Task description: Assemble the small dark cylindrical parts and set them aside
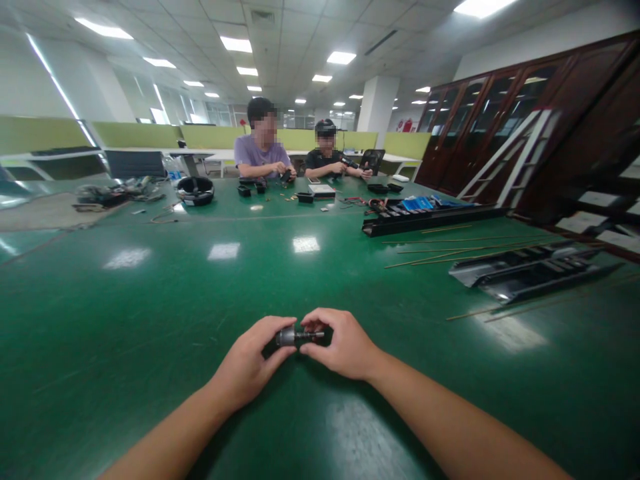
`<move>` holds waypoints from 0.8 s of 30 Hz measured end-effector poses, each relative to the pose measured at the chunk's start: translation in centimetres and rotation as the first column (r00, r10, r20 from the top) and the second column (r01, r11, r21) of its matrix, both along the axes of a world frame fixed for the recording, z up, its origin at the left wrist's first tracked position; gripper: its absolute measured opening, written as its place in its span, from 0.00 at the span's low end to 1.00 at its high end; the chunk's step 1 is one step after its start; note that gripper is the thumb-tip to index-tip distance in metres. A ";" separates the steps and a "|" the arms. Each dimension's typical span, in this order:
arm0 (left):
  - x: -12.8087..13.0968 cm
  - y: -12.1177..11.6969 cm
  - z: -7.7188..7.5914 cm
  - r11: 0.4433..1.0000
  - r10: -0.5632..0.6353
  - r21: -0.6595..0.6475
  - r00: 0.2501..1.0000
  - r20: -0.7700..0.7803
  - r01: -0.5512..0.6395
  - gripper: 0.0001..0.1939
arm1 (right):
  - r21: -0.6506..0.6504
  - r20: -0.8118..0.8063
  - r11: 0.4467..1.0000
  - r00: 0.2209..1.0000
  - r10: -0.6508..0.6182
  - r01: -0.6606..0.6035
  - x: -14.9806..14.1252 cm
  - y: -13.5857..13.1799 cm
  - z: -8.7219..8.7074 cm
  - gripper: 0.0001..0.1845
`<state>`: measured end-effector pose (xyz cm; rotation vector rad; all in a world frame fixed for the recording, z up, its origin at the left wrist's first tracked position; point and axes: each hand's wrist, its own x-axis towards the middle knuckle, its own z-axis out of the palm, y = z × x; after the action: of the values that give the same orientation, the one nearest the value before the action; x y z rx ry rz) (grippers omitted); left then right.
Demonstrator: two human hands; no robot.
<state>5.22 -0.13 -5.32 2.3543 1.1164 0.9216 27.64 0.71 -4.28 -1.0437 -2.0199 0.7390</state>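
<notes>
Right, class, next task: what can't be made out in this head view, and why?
All in the head view:
Dark metal cylindrical part with a thin shaft, held by the left hand: underside turned away, fine detail too small and blurred.
Right hand: whether it touches the shaft is too small to tell.
Small black object held by the person in a purple shirt: too small to identify.
Bare forearms: cut off by the bottom edge.

The left grip (250, 360) is a bare hand with a smooth, rounded back, and the left forearm (173, 437), also bare, widens from the wrist (216, 395); the right grip (345, 343) and right forearm (450, 427) are likewise bare
</notes>
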 end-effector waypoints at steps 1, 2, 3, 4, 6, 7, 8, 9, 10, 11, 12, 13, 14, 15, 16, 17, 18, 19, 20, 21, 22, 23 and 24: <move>0.0 0.0 0.0 1.000 -0.007 0.003 1.000 0.000 0.007 0.19 | -0.003 0.006 1.000 1.000 0.009 -0.009 0.0 0.0 0.0 0.13; 0.0 0.0 0.0 1.000 -0.010 0.008 1.000 0.002 0.010 0.19 | -0.005 0.009 1.000 1.000 0.017 -0.017 0.0 0.0 0.0 0.12; -0.1 0.0 0.0 1.000 -0.012 0.013 1.000 0.003 0.012 0.19 | -0.005 0.009 1.000 1.000 0.022 -0.022 0.0 0.0 0.0 0.12; -0.1 0.0 0.0 1.000 -0.013 0.017 1.000 0.003 0.013 0.19 | -0.002 0.006 1.000 1.000 0.023 -0.023 0.0 0.0 -0.1 0.11; -0.1 0.0 -0.1 1.000 -0.020 0.018 1.000 -0.002 0.020 0.17 | 0.004 0.002 1.000 1.000 0.024 -0.024 0.0 -0.1 0.0 0.12; -0.1 0.0 -0.1 1.000 -0.024 0.016 1.000 -0.004 0.024 0.16 | 0.008 0.002 1.000 1.000 0.025 -0.025 0.0 -0.1 0.0 0.12; -0.1 -0.1 0.0 1.000 -0.024 0.015 1.000 -0.004 0.024 0.16 | 0.012 0.004 1.000 1.000 0.028 -0.028 0.0 -0.2 0.0 0.12; -0.1 -0.1 0.0 1.000 -0.023 0.014 1.000 -0.004 0.023 0.16 | 0.016 0.008 0.999 0.999 0.033 -0.033 0.0 -0.2 0.0 0.13; -0.1 -0.2 0.0 1.000 -0.019 0.015 1.000 -0.003 0.019 0.17 | 0.018 0.012 0.999 0.999 0.037 -0.037 0.0 -0.2 0.1 0.13; -0.1 -0.2 0.0 1.000 -0.016 0.017 1.000 -0.003 0.016 0.17 | 0.019 0.015 0.999 0.999 0.039 -0.039 0.0 -0.2 0.1 0.14; -0.1 -0.2 0.1 1.000 -0.015 0.020 1.000 -0.004 0.015 0.17 | 0.018 0.015 0.999 0.999 0.041 -0.041 0.0 -0.2 0.1 0.14; -0.1 -0.2 0.1 1.000 -0.019 0.023 1.000 -0.009 0.019 0.17 | 0.014 0.014 0.999 0.999 0.043 -0.043 0.0 -0.2 0.2 0.14; -0.1 -0.2 0.1 0.999 -0.023 0.026 1.000 -0.011 0.023 0.17 | 0.008 0.015 0.999 0.999 0.044 -0.045 0.0 -0.2 0.2 0.14; 0.0 -0.2 0.1 0.999 -0.027 0.030 1.000 -0.013 0.028 0.17 | 0.001 0.019 0.999 0.999 0.044 -0.044 0.0 -0.2 0.1 0.13; 0.0 -0.1 0.1 0.999 -0.030 0.035 0.999 -0.014 0.031 0.17 | -0.004 0.027 0.999 0.999 0.042 -0.042 0.0 -0.2 0.1 0.12; 0.0 -0.1 0.0 0.999 -0.032 0.039 0.999 -0.014 0.033 0.17 | -0.007 0.038 0.999 0.998 0.040 -0.039 0.1 -0.2 0.0 0.11; 0.0 -0.1 0.0 0.999 -0.035 0.040 0.999 -0.014 0.036 0.17 | -0.008 0.050 0.999 0.998 0.036 -0.036 0.1 -0.2 0.0 0.10; 0.1 0.0 -0.1 0.998 -0.040 0.041 0.999 -0.014 0.040 0.17 | -0.004 0.060 0.999 0.998 0.033 -0.033 0.1 -0.2 -0.1 0.09; 0.1 0.0 -0.1 0.998 -0.047 0.040 0.999 -0.017 0.047 0.17 | 0.001 0.065 1.000 0.997 0.031 -0.032 0.1 -0.2 -0.2 0.08; 0.1 0.0 -0.2 0.998 -0.055 0.038 0.998 -0.021 0.055 0.17 | 0.007 0.068 0.999 0.997 0.031 -0.032 0.1 -0.2 -0.2 0.08; 0.1 0.0 -0.2 0.997 -0.062 0.038 0.998 -0.025 0.063 0.17 | 0.014 0.069 0.999 0.997 0.032 -0.033 0.1 -0.2 -0.3 0.07; 0.1 0.1 -0.2 0.997 -0.068 0.039 0.997 -0.028 0.070 0.17 | 0.020 0.069 0.999 0.997 0.033 -0.034 0.1 -0.1 -0.4 0.07; 0.1 0.1 -0.3 0.996 -0.072 0.042 0.997 -0.030 0.073 0.17 | 0.025 0.069 0.999 0.997 0.034 -0.036 0.1 -0.1 -0.4 0.07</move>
<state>5.36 -0.01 -5.60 2.4332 1.0244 0.8979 27.71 0.62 -4.72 -1.0337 -2.1060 0.7010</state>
